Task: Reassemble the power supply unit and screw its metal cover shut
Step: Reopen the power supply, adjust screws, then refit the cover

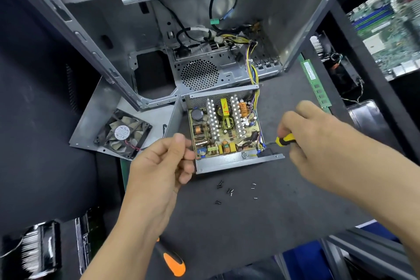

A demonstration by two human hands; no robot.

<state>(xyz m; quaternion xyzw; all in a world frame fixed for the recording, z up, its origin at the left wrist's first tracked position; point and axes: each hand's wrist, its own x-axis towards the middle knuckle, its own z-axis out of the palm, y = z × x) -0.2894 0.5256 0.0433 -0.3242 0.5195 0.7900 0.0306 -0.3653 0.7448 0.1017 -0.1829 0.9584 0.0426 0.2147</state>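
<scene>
**PSU open on the bench, cover still off**

Dark bench mat (261, 223) is holding an open power supply unit (225, 129) in front of a bare PC case (204, 29). Left hand (159, 166) is pinching the unit's near-left corner, while right hand (316, 143) is gripping a yellow-black screwdriver (284, 140), tip at the right side. Metal cover (100, 118) is lying left, its fan (123, 133) label too blurry to read. Loose screws (227, 191) are sitting just in front.
</scene>
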